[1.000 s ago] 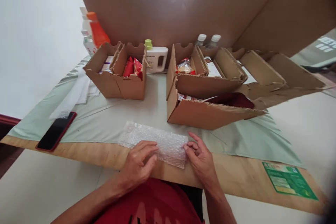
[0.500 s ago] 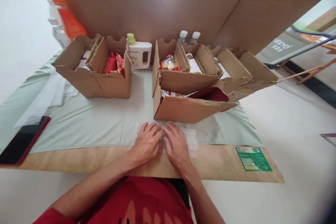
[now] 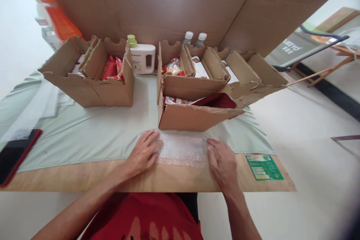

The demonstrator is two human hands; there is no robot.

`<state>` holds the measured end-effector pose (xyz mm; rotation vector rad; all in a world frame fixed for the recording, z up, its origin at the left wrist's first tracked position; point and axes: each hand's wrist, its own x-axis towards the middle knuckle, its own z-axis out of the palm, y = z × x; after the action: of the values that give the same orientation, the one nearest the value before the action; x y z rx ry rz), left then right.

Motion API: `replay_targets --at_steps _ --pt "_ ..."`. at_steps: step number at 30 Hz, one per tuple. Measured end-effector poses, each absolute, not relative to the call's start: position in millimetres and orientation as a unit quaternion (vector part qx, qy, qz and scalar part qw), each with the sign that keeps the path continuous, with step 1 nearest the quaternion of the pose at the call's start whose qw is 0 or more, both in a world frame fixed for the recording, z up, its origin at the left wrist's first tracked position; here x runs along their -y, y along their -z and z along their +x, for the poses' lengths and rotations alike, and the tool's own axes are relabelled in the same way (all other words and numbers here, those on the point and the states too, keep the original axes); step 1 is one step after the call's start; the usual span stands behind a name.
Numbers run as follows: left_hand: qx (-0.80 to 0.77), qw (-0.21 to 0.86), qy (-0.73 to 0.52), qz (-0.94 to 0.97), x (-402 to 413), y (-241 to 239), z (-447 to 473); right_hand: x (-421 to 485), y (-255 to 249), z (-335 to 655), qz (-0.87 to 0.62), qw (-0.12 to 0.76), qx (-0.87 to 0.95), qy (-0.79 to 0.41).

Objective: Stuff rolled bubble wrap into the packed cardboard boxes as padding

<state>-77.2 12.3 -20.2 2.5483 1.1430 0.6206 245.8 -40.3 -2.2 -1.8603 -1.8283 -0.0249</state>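
A clear piece of bubble wrap lies flat at the table's front, partly on the pale green cloth and partly on bare wood. My left hand rests at its left end, fingers stretched out and touching the edge. At the opposite end is my right hand, its fingers extended and the tips by the wrap's right edge. Neither hand grips anything. Just behind the wrap stands a long cardboard box holding a dark red cloth item and a printed packet.
More cardboard boxes stand left, with red packets inside. Between the groups is a white jug with a green cap. A phone lies far left, under more bubble wrap. A green printed card lies right.
My hands, earlier close together on the middle of the bubble wrap, have spread apart to its two ends. The wrap between them is now uncovered. The view has shifted slightly.
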Motion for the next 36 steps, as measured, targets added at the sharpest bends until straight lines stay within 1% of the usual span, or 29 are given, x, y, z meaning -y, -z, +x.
replay_targets --at_steps 3,7,11,14,17,20,21,23,25,27,29,31,32,34,36 --pt "-0.462 0.118 -0.244 0.844 -19.9 11.7 -91.2 15.1 2.0 225.2 -0.69 0.252 0.678 -0.028" --pt "-0.56 0.111 -0.21 0.794 -34.0 9.3 -103.0 2.6 9.3 215.1 -0.708 0.251 0.656 -0.072" --pt "-0.575 0.123 -0.204 0.782 -37.7 9.1 -103.1 9.3 1.8 218.8 -0.707 0.27 0.639 -0.139" --pt "-0.582 0.148 -0.203 0.774 -34.0 -2.7 -110.2 26.5 -13.1 215.0 -0.694 0.273 0.634 -0.203" --pt "-0.586 0.173 -0.205 0.765 -39.0 -24.1 -124.0 52.9 -24.3 192.6 -0.666 0.299 0.599 -0.327" --pt "-0.587 0.165 -0.216 0.763 -63.2 -43.2 -127.6 78.9 -22.5 151.5 -0.605 0.348 0.517 -0.496" --pt "-0.583 0.159 -0.22 0.766 -74.2 -47.1 -124.4 85.2 -19.0 136.6 -0.584 0.359 0.494 -0.534" --pt "-0.57 0.147 -0.228 0.775 -94.1 -50.5 -113.6 92.2 -10.0 110.8 -0.56 0.371 0.468 -0.574" --pt "-0.553 0.138 -0.238 0.786 -102.1 -49.2 -103.2 92.1 -2.5 95.0 -0.567 0.364 0.476 -0.566" --pt "-0.535 0.133 -0.248 0.797 -90.1 -45.7 -100.8 87.6 -0.1 90.2 -0.583 0.338 0.506 -0.539" --pt "-0.496 0.162 -0.261 0.812 -57.7 -42.5 -108.6 82.0 -3.5 92.5 -0.585 0.314 0.526 -0.532" --pt "-0.428 0.235 -0.265 0.831 -13.8 -40.3 -121.6 77.4 -10.4 96.6 -0.576 0.312 0.509 -0.559" --pt "-0.403 0.268 -0.244 0.84 8.2 -39.0 -127.4 75.7 -14.2 98.1 -0.572 0.318 0.485 -0.58" --pt "-0.381 0.286 -0.204 0.855 43.8 -34.2 -133.2 73.6 -20.5 99.7 -0.565 0.329 0.429 -0.623" --pt "-0.384 0.271 -0.195 0.861 61.7 -25.7 -130.5 73.1 -23.9 100.5 -0.562 0.34 0.39 -0.646"
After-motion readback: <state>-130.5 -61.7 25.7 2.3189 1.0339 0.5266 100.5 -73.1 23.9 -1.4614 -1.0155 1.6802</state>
